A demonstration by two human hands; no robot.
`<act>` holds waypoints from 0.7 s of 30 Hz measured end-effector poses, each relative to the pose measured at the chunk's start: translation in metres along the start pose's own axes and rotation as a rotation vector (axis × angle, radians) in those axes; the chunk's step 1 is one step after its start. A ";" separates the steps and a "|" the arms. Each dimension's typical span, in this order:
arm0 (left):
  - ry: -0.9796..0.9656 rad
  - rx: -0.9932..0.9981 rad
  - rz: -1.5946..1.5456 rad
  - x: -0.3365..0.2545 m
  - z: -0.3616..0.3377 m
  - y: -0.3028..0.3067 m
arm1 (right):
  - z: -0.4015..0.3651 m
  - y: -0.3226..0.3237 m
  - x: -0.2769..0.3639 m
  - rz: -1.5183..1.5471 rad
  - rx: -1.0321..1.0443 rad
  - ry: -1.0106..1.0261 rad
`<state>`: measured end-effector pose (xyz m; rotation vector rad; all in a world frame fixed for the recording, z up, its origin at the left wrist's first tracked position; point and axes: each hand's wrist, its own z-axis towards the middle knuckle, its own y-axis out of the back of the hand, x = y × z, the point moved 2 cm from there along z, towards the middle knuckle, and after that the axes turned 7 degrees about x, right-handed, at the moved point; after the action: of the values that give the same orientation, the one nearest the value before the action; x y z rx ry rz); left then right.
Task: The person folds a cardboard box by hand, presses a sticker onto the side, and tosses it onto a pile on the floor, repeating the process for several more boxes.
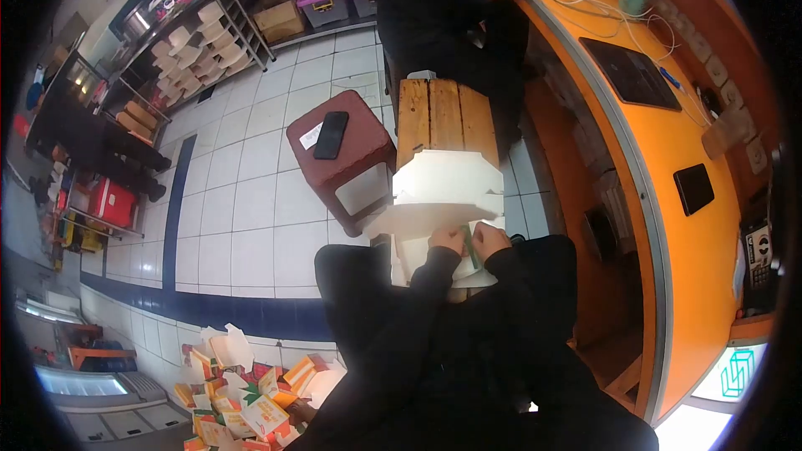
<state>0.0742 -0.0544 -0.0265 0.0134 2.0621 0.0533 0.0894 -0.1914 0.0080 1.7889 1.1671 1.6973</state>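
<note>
A white cardboard food box (447, 179), partly folded, lies on the wooden bench (430, 113) between my knees. Its large flap stands up at the far side, and a green printed strip shows between my hands. My left hand (447, 240) is closed, with its curled fingers at the box's inner edge. Close beside it on the right, my right hand (491, 240) is also closed, its fingers pinching the box's side. Both sets of fingertips are partly hidden.
A maroon stool (347, 175) holds a black phone (332, 135). Folded printed boxes (251, 405) pile up at lower left. A tablet (631, 73) and cables lie on the orange counter (668, 284). A person in black (443, 25) sits beyond the bench; another person (92, 134) stands far left.
</note>
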 end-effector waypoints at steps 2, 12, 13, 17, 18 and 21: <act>-0.038 0.021 0.037 -0.009 -0.010 0.002 | -0.009 0.004 -0.001 0.035 0.015 -0.018; -0.394 -0.234 0.869 -0.040 -0.161 0.103 | -0.068 0.042 0.032 -0.226 0.326 0.201; -0.491 -0.230 0.915 -0.024 -0.159 0.107 | -0.066 0.028 0.023 -0.233 0.329 0.192; -0.402 -0.184 0.944 0.035 -0.122 0.107 | -0.052 -0.020 -0.011 -0.344 0.237 0.257; -0.448 -0.182 0.964 0.037 -0.120 0.107 | -0.050 -0.022 -0.011 -0.352 0.221 0.228; -0.430 -0.242 1.004 0.031 -0.119 0.109 | -0.045 -0.023 -0.017 -0.135 0.095 0.415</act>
<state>-0.0470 0.0519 0.0076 0.8311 1.4304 0.8360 0.0412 -0.2027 -0.0124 1.4054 1.5224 2.0174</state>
